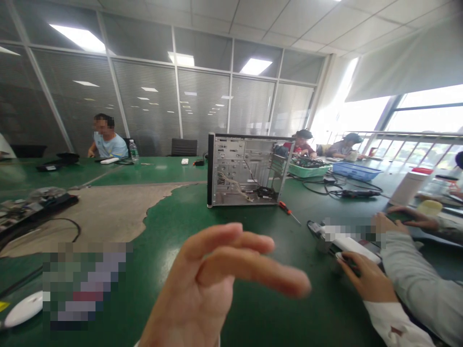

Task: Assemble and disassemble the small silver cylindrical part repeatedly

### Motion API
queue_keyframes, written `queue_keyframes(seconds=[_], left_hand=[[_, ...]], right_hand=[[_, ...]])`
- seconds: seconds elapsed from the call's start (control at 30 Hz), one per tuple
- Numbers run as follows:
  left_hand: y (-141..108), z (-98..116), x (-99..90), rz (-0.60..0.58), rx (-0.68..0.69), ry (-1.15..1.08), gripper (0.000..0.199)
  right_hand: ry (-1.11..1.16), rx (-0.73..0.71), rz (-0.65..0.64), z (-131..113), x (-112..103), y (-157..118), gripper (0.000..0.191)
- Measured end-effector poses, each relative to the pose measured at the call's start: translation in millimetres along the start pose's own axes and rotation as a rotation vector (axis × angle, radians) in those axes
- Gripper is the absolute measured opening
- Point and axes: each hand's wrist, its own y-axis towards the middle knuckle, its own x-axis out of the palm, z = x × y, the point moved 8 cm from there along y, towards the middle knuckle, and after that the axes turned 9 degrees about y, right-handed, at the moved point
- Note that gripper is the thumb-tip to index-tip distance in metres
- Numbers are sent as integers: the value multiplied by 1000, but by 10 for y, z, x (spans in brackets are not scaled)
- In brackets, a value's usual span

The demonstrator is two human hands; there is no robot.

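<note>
My left hand [206, 284] is raised in the lower middle of the view, palm partly turned toward me. Its fingers stretch to the right, slightly bent and apart, with nothing held in them. Behind it on the green table [173, 231] stands an upright computer case [249, 168], its side panel off. Loose wires and a black part lie inside the case. By its lower right corner rests a screwdriver [287, 210] with an orange and black handle. No part of my right hand shows.
At right, another person's hands [369, 277] work at a white object [354, 243]. Green basket [309, 169], blue basket [356, 171] and black cables [321, 190] lie beyond. At left are a worn brown sheet [112, 207], electronic parts [32, 207] and a white oval object [27, 308].
</note>
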Motion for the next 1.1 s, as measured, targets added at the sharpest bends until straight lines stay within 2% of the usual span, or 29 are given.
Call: queue_keyframes(seconds=[0.03, 0.07, 0.13, 0.2, 0.27, 0.3, 0.37, 0.43, 0.5, 0.6, 0.73, 0.87, 1.1], left_hand=[[153, 119, 26, -2, 73, -33, 68], [299, 150, 57, -21, 100, -41, 63], [544, 34, 65, -42, 152, -51, 59], [714, -360, -24, -24, 109, -17, 59], [794, -899, -193, 6, 6, 55, 56], [802, -1173, -303, 28, -54, 92, 55], [772, -1614, -594, 149, -126, 157, 51], [723, -1929, -828, 218, -182, 203, 48], [692, -2113, -983, 243, -205, 203, 46], [686, -2232, -1107, 264, -212, 201, 45], [701, -2267, -1114, 247, -199, 232, 44], [694, -2271, -1092, 222, -183, 240, 43], [689, -2291, -1127, 235, -192, 217, 43]], right_hand=[[-6, 2, 10, -13, -9, -6, 35], [-13, 4, 19, -22, -21, -12, 35], [-22, 9, 34, -30, -45, -26, 34], [-17, 1, 35, -28, -59, -41, 32], [-2, -7, 30, -12, -65, -50, 30], [7, -2, 29, 1, -68, -51, 30], [26, 22, 29, 24, -80, -40, 29], [46, 52, 32, 25, -102, -12, 28], [66, 90, 40, 7, -131, 28, 28], [80, 174, 67, -10, -173, 91, 29], [90, 250, 77, -15, -158, 150, 31], [84, 229, 51, -43, -96, 169, 31], [85, 237, 114, 13, -112, 125, 33]])
